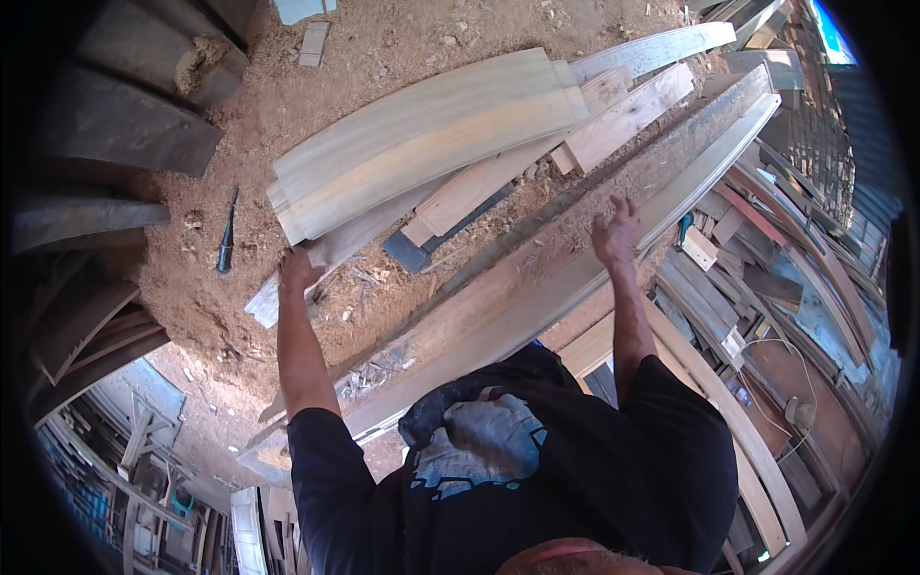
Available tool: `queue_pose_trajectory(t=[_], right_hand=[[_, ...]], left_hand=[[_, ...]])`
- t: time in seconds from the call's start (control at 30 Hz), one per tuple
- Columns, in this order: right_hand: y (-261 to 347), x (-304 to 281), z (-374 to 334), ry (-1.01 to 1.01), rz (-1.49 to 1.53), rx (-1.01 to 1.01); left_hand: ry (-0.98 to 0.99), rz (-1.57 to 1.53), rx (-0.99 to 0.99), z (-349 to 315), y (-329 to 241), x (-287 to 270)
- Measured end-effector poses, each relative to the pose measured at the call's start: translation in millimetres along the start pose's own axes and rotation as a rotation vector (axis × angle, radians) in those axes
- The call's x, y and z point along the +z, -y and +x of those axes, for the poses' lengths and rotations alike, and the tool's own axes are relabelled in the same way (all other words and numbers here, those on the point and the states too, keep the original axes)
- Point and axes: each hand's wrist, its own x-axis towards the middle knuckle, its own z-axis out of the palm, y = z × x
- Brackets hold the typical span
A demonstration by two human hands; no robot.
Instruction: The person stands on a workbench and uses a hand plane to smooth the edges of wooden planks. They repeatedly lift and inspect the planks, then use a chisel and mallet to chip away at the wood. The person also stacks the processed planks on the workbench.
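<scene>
A wide, pale wooden panel (431, 134) with stepped ends and a curved long edge lies across the sawdust-covered work surface. My left hand (299, 271) is at its near left corner, fingers closed at the panel's end and thumb apart; the fingertips are partly hidden. Beneath that hand a greyish board (359, 216) sticks out from under the panel. My right hand (618, 230) is off to the right above a long plank (537, 278), holding nothing, with its fingers bent and apart.
A dark-handled chisel-like tool (227, 235) lies in the shavings to the left. Narrow wooden strips (489, 192) and a dark flat block (407, 251) lie beside the panel. Stacked timber (757, 287) crowds the right, with a cord (810, 369) there. Dark curved boards (125, 115) stand at the left.
</scene>
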Motion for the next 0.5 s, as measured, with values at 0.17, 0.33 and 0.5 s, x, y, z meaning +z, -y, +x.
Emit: queue_pose_trajectory(t=[0.17, 0.33, 0.5], right_hand=[[-15, -17, 3, -0.046, 0.027, 0.013], [-25, -39, -2, -0.067, -0.167, 0.194], [24, -14, 1, 0.162, 0.390, 0.037]], left_hand=[[-0.092, 0.086, -0.072, -14, -15, -3], [0.047, -0.050, -0.076, -27, -16, -5], [0.078, -0.120, 0.040, -8, 0, -5]])
